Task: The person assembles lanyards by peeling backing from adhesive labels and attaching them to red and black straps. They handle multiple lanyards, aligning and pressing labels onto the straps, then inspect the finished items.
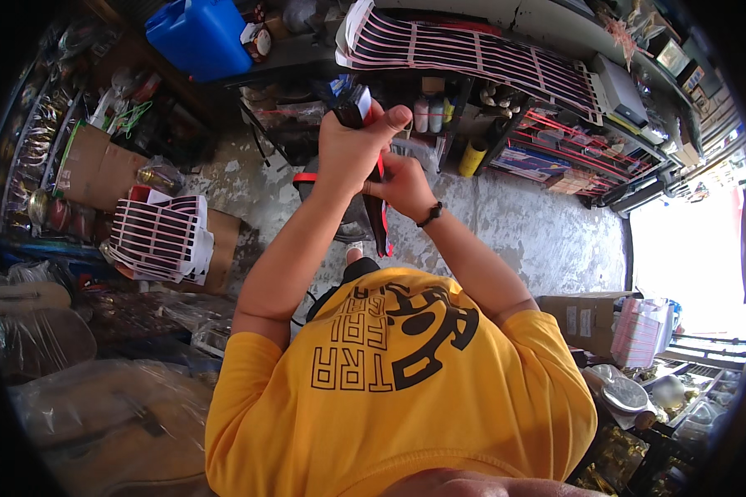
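Note:
A long, narrow black piece with red edging (378, 222) is held up in front of my body, one end toward me and the other pointing away. My left hand (346, 153) is closed around its upper part, thumb stretched out to the right. Just below and to the right, my right hand (406, 189), with a dark bracelet at the wrist, pinches the red edge near the middle. My fingers cover much of the piece, so its exact kind cannot be made out. Behind it is a dark, round container with a red rim (305, 177), partly hidden.
Pink-and-black striped sheets lie on the far bench (472, 60) and on a stack at left (159, 236). A blue jerrycan (197, 40) stands at the far left. A yellow cylinder (472, 157) is by the shelf. Plastic-wrapped goods (108, 414) fill the near left; a cardboard box (580, 321) is at right.

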{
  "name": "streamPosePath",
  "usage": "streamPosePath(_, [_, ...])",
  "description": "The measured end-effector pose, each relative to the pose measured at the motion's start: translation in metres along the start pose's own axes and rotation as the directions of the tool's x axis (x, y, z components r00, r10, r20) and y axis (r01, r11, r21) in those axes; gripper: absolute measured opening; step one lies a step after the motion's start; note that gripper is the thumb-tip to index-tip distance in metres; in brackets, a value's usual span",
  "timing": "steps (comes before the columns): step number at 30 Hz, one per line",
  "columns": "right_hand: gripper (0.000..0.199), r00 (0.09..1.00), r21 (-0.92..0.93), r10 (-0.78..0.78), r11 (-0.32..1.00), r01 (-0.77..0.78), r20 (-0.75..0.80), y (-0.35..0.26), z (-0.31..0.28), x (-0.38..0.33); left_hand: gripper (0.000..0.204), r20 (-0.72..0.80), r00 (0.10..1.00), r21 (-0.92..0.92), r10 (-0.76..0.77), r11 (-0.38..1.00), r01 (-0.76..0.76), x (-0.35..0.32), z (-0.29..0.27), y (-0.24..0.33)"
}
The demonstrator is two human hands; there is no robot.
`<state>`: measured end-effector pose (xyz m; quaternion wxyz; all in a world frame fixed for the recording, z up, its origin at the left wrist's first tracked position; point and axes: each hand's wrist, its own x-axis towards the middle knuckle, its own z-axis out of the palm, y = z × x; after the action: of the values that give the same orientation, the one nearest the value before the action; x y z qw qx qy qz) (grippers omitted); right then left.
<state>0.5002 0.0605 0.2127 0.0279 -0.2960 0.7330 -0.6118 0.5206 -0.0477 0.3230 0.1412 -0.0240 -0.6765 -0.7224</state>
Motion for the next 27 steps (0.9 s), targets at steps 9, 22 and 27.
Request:
streamPosePath(9, [0.038,0.987,0.21,0.073,0.972,-0.102,0.144,0.05,0.026,-0.015,0.022,-0.011,0.998,-0.098,0.065,0.993,-0.065,0.013,-0.015,0.029])
streamPosePath(22, [0.038,0.985,0.166,-0.081,0.985,0.056,0.149,0.13,0.038,-0.05,0.036,0.262,0.961,-0.16,0.087,0.986,-0.046,0.053,-0.064,0.157])
streamPosePath(27, [0.033,0.919,-0.019,0.158,0.987,-0.162,0.362,0.142,0.039,-0.056,0.032,0.362,0.93,-0.147,0.067,0.989,-0.014,0.058,-0.069,0.194])
